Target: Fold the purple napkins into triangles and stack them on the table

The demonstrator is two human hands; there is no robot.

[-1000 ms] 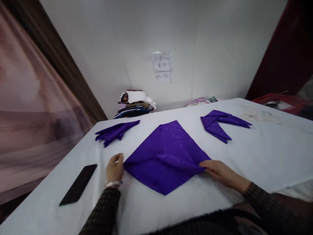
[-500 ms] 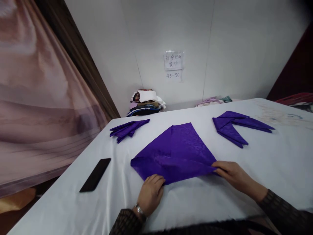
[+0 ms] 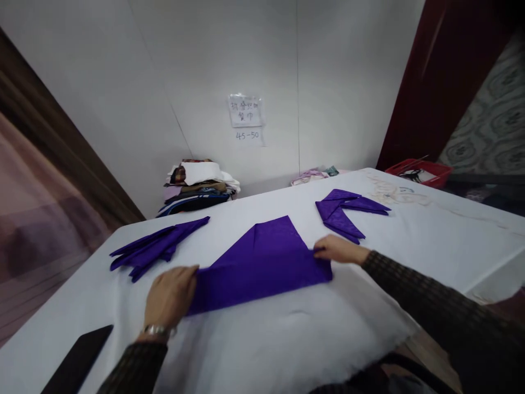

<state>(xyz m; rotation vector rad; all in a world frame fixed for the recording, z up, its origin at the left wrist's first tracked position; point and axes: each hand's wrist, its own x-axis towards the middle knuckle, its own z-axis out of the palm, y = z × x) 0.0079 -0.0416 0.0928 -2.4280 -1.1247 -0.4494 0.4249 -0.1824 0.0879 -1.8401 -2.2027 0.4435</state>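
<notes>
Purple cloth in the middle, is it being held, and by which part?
The right hand pinches the purple cloth near its right end; the left hand touches its left end, grip hidden.

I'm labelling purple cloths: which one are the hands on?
The middle purple cloth, its ends at the left hand and right hand; the left cloth and right cloth lie untouched.

Handwritten Chinese characters "折叠织物 餐巾" on a white paper sign (image 3: 245, 111) on the wall (image 3: 328, 82), "45-50" (image 3: 247, 135) beneath
</notes>
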